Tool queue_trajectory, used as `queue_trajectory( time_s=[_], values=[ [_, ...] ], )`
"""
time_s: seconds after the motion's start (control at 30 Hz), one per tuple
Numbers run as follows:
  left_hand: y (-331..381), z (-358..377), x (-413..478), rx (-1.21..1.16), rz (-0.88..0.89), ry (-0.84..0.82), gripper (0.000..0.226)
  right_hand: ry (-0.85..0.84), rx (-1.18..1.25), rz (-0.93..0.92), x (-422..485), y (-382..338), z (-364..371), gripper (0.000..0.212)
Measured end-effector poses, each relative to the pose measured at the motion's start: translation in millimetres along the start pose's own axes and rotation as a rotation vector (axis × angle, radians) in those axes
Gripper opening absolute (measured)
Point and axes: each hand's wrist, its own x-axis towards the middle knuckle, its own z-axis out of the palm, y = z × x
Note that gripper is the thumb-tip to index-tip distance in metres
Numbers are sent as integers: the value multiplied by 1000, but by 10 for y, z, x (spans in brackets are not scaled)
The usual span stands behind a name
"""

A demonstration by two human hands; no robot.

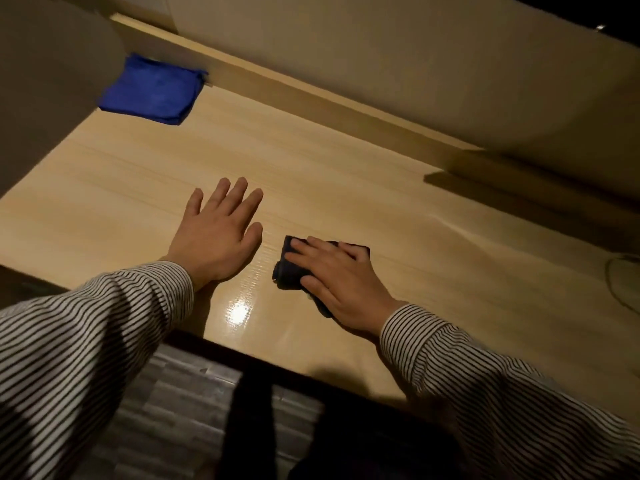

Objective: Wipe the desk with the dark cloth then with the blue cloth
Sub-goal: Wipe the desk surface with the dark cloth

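Dark-cloth pass under way: right hand (332,275) presses flat on dark cloth (289,271), left hand (218,233) spread bare on bench (346,174) (bracing, likely); next, reach for the far-left blue cloth (152,90).

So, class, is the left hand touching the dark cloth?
Apart. The head view shows bare desk between the left hand and the dark cloth, which the right hand presses.

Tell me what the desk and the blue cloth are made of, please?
The desk looks like pale wood or wood-look laminate with a glossy coat: it has straight grain lines and a bright glare near its front edge. The blue cloth looks like soft, fuzzy fabric, maybe microfibre: its surface is matte and nappy, and it is folded in thick layers.
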Motion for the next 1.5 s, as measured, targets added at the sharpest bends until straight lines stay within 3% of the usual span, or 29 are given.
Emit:
queue_trajectory(
  time_s=[0.2, 0.4, 0.63, 0.8, 1.0, 1.33, 1.43, 1.5],
  values=[
    [-24, 10, -19, -12, 23, 5, 72, -4, -11, -19, -559, -774, 522, 49],
    [-42, 3, -25, -12, 35, -8, 73, -6, -269, -177, -984, -931, 947, 38],
    [-46, -7, -22, -29, 26, -25, 70, 187, 274, 120, -962, -1148, 733, 45],
    [212, -26, -70, -156, 3, 31, 62, 286, 703, 295, -910, -1025, 153, 26],
    [781, 41, -74, -208, 39, 22, 61, 389, 874, 396, -709, -492, -703, 26],
    [987, 257, -62, -49, -59, 25, 67, 404, 384, 324, 246, 1366, -1439, 34],
    [1000, 268, -71, -26, -73, 15, 67, 220, 147, 354, 502, 1800, -1399, 46],
    [1005, 268, -72, -18, -84, 13, 67, 77, 50, 280, 553, 1973, -1270, 49]
  ],
)
